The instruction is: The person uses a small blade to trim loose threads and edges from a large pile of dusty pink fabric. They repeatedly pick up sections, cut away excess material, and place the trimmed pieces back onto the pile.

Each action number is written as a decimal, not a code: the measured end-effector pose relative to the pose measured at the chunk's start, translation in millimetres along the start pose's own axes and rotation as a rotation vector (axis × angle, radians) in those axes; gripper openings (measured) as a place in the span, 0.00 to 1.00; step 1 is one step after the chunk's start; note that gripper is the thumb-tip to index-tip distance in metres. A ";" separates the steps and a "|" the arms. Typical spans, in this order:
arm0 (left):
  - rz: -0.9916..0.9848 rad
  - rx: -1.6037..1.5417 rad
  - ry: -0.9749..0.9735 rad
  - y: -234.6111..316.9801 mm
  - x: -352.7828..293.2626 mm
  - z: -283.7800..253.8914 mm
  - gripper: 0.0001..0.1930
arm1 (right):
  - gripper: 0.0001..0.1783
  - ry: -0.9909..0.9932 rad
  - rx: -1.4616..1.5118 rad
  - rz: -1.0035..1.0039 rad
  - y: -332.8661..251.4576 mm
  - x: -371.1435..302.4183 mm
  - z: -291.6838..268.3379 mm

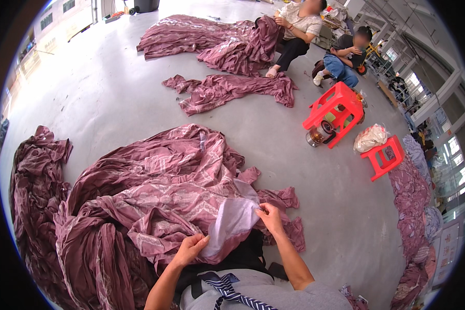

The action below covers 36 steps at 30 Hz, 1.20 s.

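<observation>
Two pinch grips hold pale cloth (233, 219): left hand (192, 248) at its 8 o'clock edge, right hand (270, 217) at 2; mauve cloth (163, 181) lies toward 10 o'clock.

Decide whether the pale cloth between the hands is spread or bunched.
Spread: the pale cloth shows a broad, mostly smooth face between the left hand and the right hand.

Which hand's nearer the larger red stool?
Right. The right hand, pinching the lavender cloth, is below and left of the larger red stool in the picture; the left hand, at the cloth's other edge, is farther that way.
</observation>
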<state>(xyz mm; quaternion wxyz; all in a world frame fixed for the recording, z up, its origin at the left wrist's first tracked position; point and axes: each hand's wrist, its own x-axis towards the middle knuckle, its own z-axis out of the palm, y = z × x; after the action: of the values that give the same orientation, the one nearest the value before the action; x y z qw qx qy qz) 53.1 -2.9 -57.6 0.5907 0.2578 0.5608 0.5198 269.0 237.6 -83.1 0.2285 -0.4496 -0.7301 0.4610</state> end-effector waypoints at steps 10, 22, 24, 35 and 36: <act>-0.010 0.122 -0.091 13.7 -8.0 6.1 0.23 | 0.06 -0.068 0.089 -0.161 -77.1 -13.5 15.5; 0.646 0.448 0.303 68.4 33.3 11.6 0.09 | 0.15 -0.333 -0.125 -0.689 -122.3 -40.2 39.5; 0.285 0.097 0.109 49.4 42.4 17.6 0.12 | 0.14 -0.356 -0.143 -0.720 -124.5 -44.2 44.0; 0.343 0.877 0.132 49.4 40.5 19.7 0.11 | 0.13 -0.373 -0.198 -0.869 -123.5 -55.0 50.6; 0.520 0.978 0.240 56.1 38.3 21.8 0.11 | 0.13 -0.374 -0.209 -0.871 -123.0 -55.7 51.0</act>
<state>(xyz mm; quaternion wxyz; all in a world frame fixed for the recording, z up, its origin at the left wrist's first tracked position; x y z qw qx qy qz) 48.7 56.1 -17.7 0.1872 0.5702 0.7175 0.3535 203.4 144.4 5.5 0.2188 -0.0323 -0.9214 0.3196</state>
